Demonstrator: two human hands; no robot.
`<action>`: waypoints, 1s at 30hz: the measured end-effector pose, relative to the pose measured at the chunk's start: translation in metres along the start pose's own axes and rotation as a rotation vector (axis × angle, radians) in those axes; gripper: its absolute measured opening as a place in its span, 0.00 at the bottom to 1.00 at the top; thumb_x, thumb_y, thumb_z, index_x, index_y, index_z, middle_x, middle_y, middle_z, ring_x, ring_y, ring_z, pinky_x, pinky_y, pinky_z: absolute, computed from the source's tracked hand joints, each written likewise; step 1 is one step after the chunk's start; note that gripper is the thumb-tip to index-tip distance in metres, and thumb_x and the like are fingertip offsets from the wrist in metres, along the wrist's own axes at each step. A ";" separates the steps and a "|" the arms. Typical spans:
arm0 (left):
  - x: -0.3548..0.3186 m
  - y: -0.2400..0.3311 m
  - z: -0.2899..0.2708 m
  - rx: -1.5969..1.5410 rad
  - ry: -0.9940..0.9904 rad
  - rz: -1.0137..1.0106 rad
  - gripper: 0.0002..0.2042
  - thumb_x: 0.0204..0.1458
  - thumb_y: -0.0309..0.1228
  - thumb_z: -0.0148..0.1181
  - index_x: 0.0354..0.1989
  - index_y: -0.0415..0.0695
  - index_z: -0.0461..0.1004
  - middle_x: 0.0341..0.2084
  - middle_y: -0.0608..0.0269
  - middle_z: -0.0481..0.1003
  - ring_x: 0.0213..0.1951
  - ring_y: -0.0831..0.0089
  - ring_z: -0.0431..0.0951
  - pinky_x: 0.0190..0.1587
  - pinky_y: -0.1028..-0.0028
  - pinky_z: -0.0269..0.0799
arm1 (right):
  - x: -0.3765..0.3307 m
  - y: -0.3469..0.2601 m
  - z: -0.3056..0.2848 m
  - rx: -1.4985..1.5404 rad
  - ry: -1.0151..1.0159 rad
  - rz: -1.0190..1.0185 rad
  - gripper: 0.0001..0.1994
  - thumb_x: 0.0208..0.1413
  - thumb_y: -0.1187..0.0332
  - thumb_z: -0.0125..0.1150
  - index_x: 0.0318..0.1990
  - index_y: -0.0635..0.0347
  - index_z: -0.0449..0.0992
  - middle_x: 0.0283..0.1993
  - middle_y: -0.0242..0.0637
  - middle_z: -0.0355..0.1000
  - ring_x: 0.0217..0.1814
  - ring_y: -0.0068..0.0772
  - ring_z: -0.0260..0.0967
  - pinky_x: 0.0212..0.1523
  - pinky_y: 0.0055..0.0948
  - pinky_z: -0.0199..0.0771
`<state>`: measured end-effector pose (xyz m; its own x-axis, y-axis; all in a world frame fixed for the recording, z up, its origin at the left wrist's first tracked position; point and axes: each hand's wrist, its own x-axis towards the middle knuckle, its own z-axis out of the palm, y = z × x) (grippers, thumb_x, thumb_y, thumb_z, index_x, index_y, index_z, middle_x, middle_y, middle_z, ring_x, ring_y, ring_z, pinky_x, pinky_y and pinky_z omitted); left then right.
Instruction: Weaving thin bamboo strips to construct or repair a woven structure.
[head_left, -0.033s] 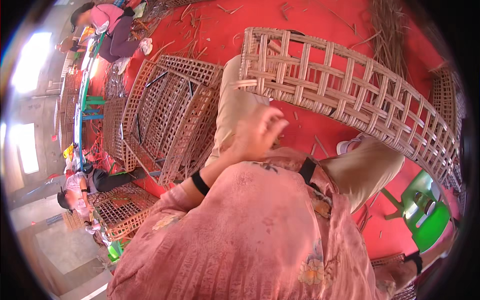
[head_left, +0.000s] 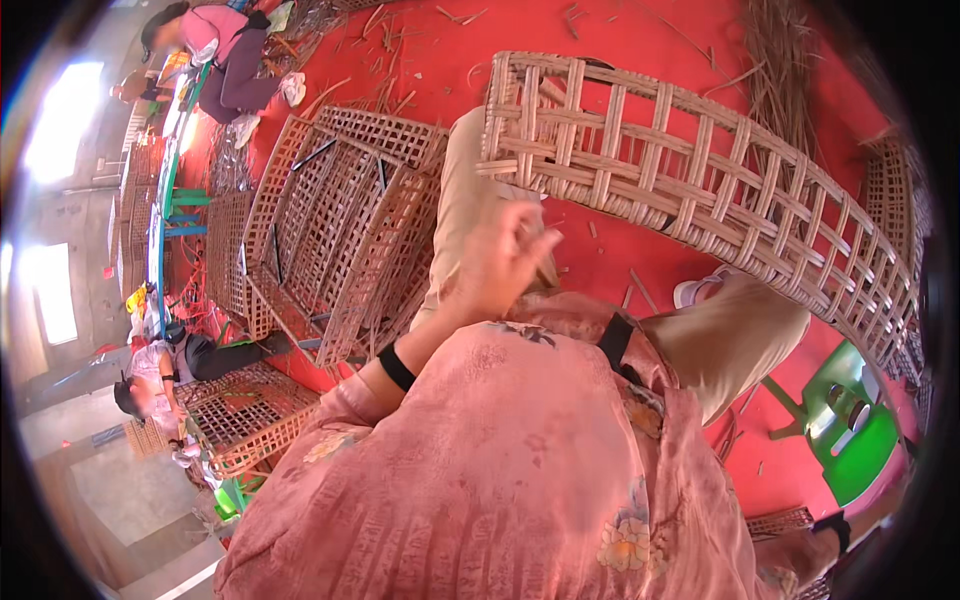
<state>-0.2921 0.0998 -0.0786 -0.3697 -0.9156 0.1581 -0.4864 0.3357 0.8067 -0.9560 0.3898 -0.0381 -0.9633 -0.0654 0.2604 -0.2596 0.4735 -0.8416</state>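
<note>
My left hand point(head_left: 505, 250) hovers over my lap, just below the left end of a woven rattan basket panel point(head_left: 650, 145). Its fingers look curled but are smeared by motion, and nothing shows between them. The panel, an open lattice with a braided lower edge, spans from the upper middle to the right rim; loose strand ends point(head_left: 500, 168) stick out at its left end. My right forearm, with a black band point(head_left: 832, 530), reaches toward the dark lower right rim, where the hand is lost from sight.
Large lattice baskets point(head_left: 340, 220) are stacked on the red floor point(head_left: 450, 50) at left. A green plastic stool point(head_left: 850, 430) stands at right, with small round items on it. A bundle of strips point(head_left: 780, 80) lies at top right. Two people point(head_left: 225, 60) work at left.
My left hand has shifted a little left, away from the panel's lower edge. The panel and my right forearm look almost unmoved.
</note>
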 end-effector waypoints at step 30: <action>0.153 -0.072 -0.041 -0.915 0.167 -0.235 0.21 0.60 0.37 0.53 0.62 0.48 0.69 0.55 0.67 0.74 0.57 0.73 0.71 0.56 0.62 0.64 | -0.065 -0.078 0.134 0.690 -0.592 0.340 0.27 0.63 0.49 0.60 0.63 0.56 0.69 0.57 0.40 0.74 0.53 0.40 0.76 0.45 0.43 0.83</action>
<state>-0.2811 -0.0733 -0.0889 -0.1897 -0.9809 -0.0425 0.2993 -0.0990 0.9490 -0.8825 0.2396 -0.0528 -0.8239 -0.5408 -0.1692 0.2373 -0.0581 -0.9697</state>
